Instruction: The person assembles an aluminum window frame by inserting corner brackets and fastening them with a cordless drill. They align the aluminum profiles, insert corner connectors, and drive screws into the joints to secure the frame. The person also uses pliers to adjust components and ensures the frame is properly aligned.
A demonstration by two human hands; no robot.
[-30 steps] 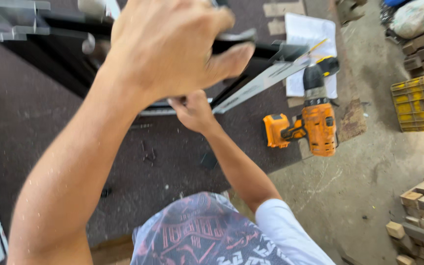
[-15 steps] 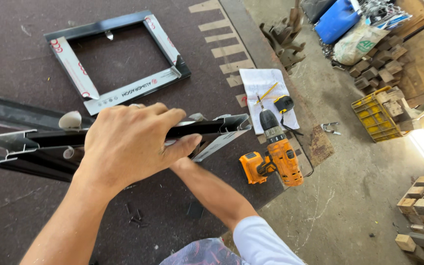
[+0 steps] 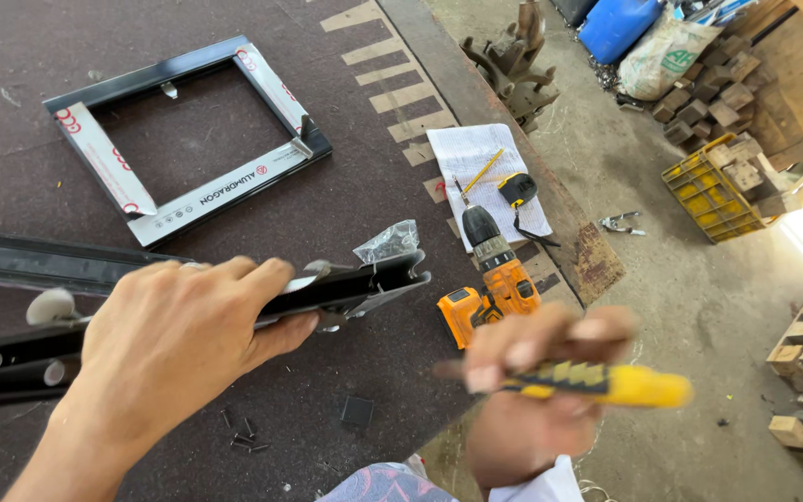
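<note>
My left hand (image 3: 174,339) clamps a black ribbed alu profile (image 3: 346,290), right hand (image 3: 532,390) grips a blurred yellow-black screwdriver (image 3: 597,381) w/ rubbery handle.

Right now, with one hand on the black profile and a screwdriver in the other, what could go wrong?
1. The left hand alone grips the black aluminium profile, so it could twist or slip when pressed.
2. The screwdriver in the right hand is blurred, so its tip may skid toward the left hand.
3. The loose screws by the board's edge could get knocked off.
</note>
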